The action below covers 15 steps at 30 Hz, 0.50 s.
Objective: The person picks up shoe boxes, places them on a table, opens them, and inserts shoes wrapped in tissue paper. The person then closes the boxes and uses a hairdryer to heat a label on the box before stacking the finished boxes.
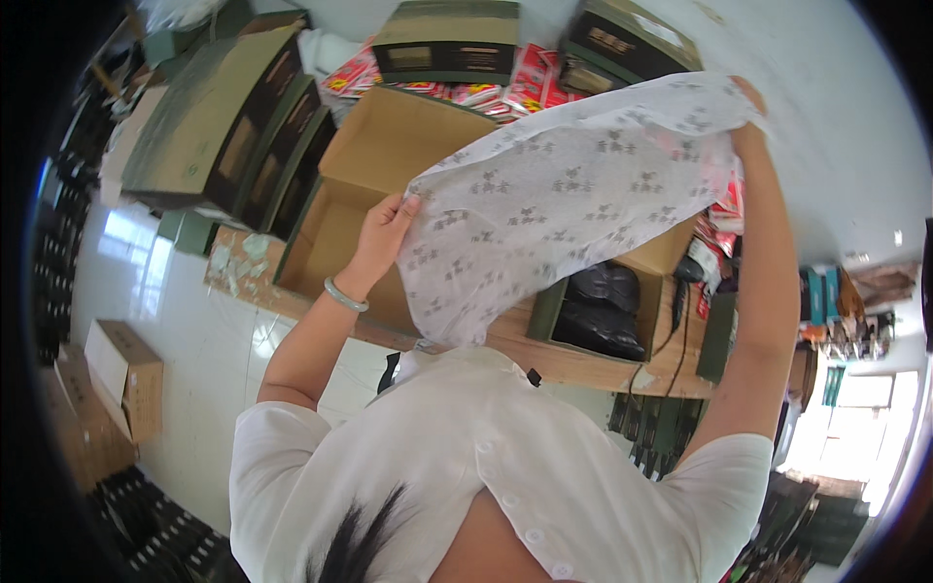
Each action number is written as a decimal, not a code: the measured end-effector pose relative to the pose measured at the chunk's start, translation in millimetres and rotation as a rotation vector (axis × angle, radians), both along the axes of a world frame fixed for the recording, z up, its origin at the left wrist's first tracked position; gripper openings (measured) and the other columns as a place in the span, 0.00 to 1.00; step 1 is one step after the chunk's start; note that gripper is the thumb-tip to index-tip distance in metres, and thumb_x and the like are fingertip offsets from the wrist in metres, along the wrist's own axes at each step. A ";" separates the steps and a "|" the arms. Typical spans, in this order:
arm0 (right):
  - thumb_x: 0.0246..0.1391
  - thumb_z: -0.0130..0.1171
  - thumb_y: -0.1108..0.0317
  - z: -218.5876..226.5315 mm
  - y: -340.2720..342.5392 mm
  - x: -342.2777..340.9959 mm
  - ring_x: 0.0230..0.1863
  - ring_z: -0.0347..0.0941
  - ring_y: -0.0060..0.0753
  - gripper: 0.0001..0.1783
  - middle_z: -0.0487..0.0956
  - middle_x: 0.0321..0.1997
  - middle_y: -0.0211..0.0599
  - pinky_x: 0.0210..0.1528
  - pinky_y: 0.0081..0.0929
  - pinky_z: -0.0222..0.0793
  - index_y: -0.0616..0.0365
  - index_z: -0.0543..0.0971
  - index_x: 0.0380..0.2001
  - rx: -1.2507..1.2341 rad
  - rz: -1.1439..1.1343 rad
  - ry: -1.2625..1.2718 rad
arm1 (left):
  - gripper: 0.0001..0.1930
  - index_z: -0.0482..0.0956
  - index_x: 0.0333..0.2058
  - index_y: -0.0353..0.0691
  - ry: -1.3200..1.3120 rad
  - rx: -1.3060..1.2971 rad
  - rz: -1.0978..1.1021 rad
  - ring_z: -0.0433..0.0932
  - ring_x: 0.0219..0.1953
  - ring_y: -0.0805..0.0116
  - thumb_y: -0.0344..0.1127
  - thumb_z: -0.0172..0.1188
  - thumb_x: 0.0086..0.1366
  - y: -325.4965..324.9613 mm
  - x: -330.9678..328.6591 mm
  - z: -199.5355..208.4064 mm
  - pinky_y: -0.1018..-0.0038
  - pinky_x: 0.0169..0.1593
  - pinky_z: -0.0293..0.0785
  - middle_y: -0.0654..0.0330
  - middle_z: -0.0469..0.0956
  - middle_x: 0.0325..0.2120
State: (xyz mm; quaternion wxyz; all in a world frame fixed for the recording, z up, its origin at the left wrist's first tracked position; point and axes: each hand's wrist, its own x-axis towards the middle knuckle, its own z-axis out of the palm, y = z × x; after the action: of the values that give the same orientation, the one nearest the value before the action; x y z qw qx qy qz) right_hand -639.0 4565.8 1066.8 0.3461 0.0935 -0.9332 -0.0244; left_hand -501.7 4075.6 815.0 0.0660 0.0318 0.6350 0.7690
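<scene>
A thin white sheet of wrapping paper (564,185) with grey printed marks hangs spread between my two hands. My left hand (384,233), with a pale bangle at its wrist, pinches the sheet's left edge. Raised at the far right, my right hand (748,105) grips the other end; its fingers are partly hidden. Behind and below the sheet, an open cardboard box (340,228) shows its bare brown inside at left. To the right, a pair of black shoes (600,309) lies in a green box (546,321), partly covered by the sheet.
The boxes stand on a wooden table (573,364). Stacked green shoe boxes (219,126) rise at left, and more boxes (447,44) stand at the back among red packets (530,78). Dark cords (680,330) hang over the right front edge. Brown cartons (121,379) sit on the floor.
</scene>
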 end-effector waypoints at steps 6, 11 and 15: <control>0.42 0.63 0.63 -164.8 -114.1 -126.7 0.49 0.75 0.48 0.20 0.80 0.43 0.47 0.54 0.34 0.68 0.54 0.79 0.42 -0.477 0.341 -0.308 | 0.11 0.76 0.35 0.39 -0.058 -0.071 0.431 0.64 0.27 0.87 0.41 0.58 0.69 -59.3 16.4 -45.8 0.85 0.30 0.60 0.73 0.72 0.25; 0.45 0.61 0.58 -251.5 -224.8 -182.6 0.47 0.76 0.52 0.18 0.79 0.40 0.48 0.49 0.43 0.70 0.53 0.75 0.39 -0.363 0.192 -0.544 | 0.11 0.76 0.36 0.37 -0.195 -0.315 0.612 0.65 0.24 0.84 0.41 0.57 0.69 -100.4 17.5 -106.1 0.82 0.29 0.63 0.72 0.71 0.22; 0.53 0.56 0.60 -301.0 -287.1 -203.5 0.48 0.76 0.54 0.16 0.79 0.42 0.51 0.49 0.48 0.71 0.57 0.75 0.42 -0.192 0.084 -0.687 | 0.18 0.76 0.39 0.38 -0.346 -0.644 0.693 0.78 0.27 0.60 0.50 0.52 0.69 -114.8 17.7 -146.5 0.67 0.36 0.72 0.55 0.80 0.25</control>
State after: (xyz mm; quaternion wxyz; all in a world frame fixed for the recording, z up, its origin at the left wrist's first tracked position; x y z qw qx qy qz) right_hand -842.5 4278.7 765.8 0.0200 0.1015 -0.9885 0.1104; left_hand -484.0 3960.8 668.5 -0.0823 -0.3309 0.7929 0.5050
